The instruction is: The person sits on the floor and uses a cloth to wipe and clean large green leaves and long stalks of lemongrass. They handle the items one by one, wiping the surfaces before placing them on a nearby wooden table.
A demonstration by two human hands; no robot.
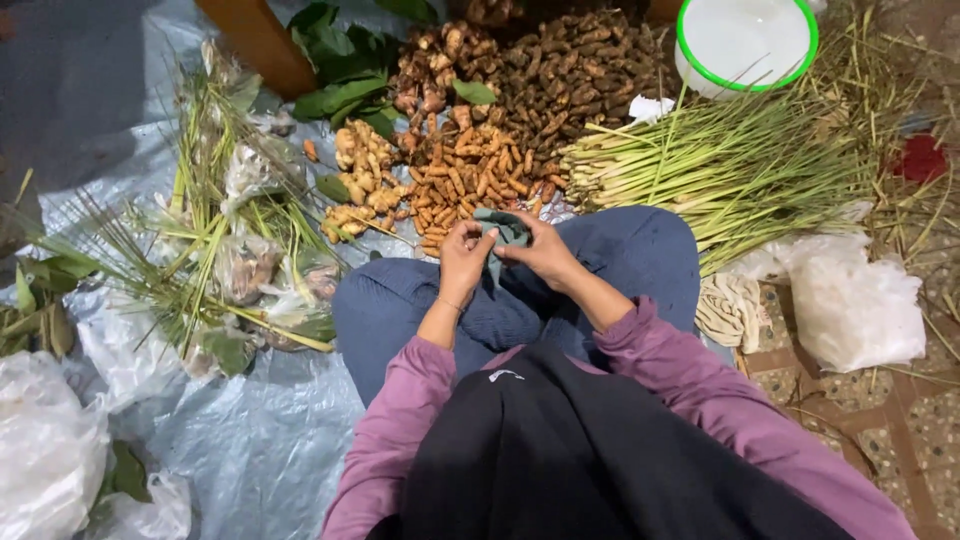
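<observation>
Both hands work over the lap. The left hand (462,255) and the right hand (543,250) each pinch a small grey-green cloth (505,232) held between them, apparently being folded or unfolded. The next move likely requires a firm two-handed grip on its edges. Just beyond the hands lies a pile of orange roots (470,180). Beyond and to the right lie green stalks (720,165); farther off, a white bowl (745,40).

Lemongrass stalks (720,165) lie beside orange turmeric roots (470,185), below a green-rimmed white bucket (745,45).
</observation>
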